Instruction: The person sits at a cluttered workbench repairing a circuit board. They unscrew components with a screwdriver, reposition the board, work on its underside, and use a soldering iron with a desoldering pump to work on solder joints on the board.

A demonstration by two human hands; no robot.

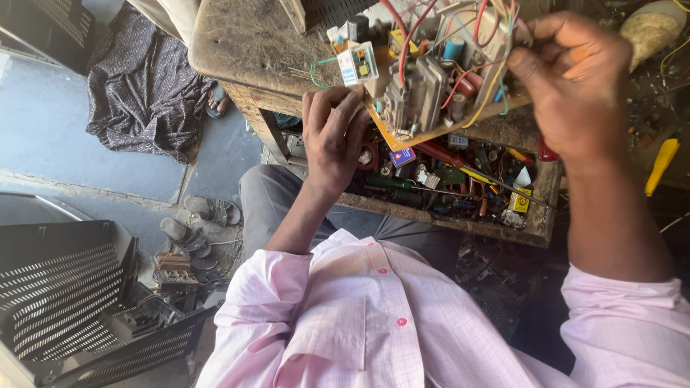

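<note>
Circuit board (431, 86), orange-brown, crowded with a grey transformer block, blue and red capacitors and a small white relay with a yellow face, is held tilted above the front edge of a worn wooden workbench (244, 50), just over an open wooden drawer (535, 215). The board's near lower corner is supported by the left hand (332, 136), whose fingers are curled up against the underside and edge; the exact closure of this grip is hidden by the back of the hand. A bundle of wires (496, 43), red, yellow, green and white, rises from the board's far side and is pinched between thumb and fingertips of the right hand (575, 79), the fingers being pressed together on the strands. The drawer is filled with loose small parts, a red-handled tool (438, 152) and a small yellow box (519, 201). A yellow plastic piece (661, 165) is seen to the right of the bench. Pink checked shirt sleeves are worn on both arms. On the floor to the left, a pair of grey sandals (190, 226), a dark patterned cloth (144, 86) and perforated black metal casings (65, 294) are noted.
</note>
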